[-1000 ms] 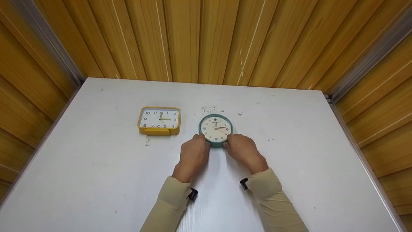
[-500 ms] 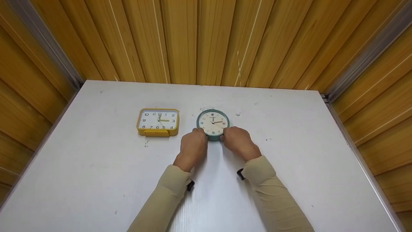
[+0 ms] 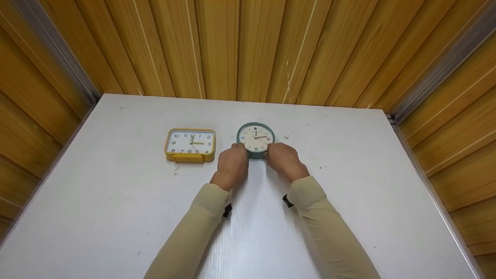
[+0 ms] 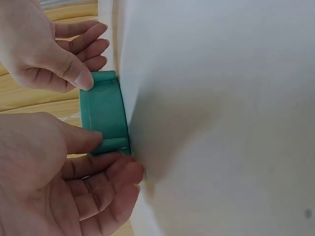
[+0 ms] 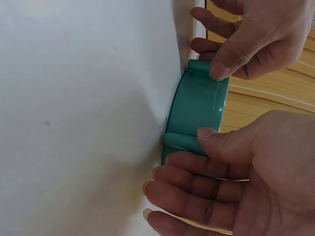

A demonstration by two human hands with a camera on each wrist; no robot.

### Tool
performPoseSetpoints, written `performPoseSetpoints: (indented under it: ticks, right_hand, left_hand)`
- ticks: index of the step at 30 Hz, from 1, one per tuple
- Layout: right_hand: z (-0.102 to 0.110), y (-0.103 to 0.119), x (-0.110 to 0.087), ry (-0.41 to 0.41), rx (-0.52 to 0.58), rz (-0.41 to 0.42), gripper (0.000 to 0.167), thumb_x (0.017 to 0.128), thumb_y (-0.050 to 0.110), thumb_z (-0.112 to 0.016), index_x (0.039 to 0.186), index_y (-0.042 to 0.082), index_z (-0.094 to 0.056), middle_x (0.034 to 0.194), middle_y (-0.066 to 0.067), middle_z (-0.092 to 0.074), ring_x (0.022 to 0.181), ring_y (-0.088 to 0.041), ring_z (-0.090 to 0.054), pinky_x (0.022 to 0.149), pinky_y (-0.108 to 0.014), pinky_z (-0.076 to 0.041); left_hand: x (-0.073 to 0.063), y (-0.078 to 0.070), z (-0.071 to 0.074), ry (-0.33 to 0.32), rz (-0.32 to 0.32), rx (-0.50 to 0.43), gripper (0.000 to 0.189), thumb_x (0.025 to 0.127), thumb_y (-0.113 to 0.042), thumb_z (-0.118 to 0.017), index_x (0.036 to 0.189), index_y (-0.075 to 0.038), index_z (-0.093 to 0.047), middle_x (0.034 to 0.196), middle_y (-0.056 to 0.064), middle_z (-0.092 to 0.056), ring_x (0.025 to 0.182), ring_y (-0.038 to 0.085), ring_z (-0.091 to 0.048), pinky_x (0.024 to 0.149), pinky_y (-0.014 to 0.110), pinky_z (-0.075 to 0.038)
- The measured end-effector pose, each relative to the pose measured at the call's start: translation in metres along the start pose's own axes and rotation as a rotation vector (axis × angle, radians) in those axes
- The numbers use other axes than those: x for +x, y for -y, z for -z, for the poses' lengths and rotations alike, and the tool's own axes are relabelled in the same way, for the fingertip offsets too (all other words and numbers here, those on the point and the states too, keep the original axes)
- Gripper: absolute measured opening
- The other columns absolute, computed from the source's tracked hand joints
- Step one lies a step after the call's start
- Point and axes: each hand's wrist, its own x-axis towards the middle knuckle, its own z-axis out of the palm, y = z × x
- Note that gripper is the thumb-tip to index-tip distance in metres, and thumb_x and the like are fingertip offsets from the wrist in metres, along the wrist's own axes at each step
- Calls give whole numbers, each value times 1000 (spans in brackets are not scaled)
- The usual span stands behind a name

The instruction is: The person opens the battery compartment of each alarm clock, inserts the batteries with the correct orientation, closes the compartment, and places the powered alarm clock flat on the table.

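Observation:
A round clock (image 3: pixel 254 142) with a green rim and cream dial sits face up in the head view. My left hand (image 3: pixel 232 161) grips its lower left edge, and my right hand (image 3: pixel 285 159) grips the lower right. In the left wrist view, the left thumb (image 4: pixel 86 141) presses by a small foot on the clock's green side (image 4: pixel 106 110), with the fingers bent beneath. The right wrist view has the right thumb (image 5: pixel 224 145) on the other foot. The clock lies close to or on the white surface.
Left of the round clock lies a rectangular yellow clock (image 3: pixel 190 145) with a white dial. Both rest on a white table (image 3: pixel 116 201) with small dark marks. Yellow wood-look panels (image 3: pixel 221 46) rise behind the table and at both sides.
Both hands have moved the round clock away from the person, toward the table's back edge, keeping their grip. The yellow clock stays in place.

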Motion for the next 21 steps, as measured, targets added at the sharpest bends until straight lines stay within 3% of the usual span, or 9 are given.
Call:
performPoseSetpoints:
  ticks: [13, 21]
  right_hand:
    - [0, -2, 7, -26, 24, -8, 27, 109, 15, -59, 119, -7, -72, 108, -23, -74, 84, -26, -64, 82, -48, -58]
    - [-3, -2, 4, -19, 64, -21, 26, 110, 17, -60, 118, -4, -73, 107, -21, -75, 82, -26, -65, 81, -47, -58]
  left_hand:
    - [10, 0, 2, 25, 27, -39, 29, 110, -16, -58, 129, 5, -62, 115, 17, -68, 100, 26, -73, 82, 40, -62]
    - [5, 1, -3, -22, 17, -56, 32, 112, -19, -56, 131, 6, -61, 118, 19, -67, 98, 30, -74, 80, 41, -62]
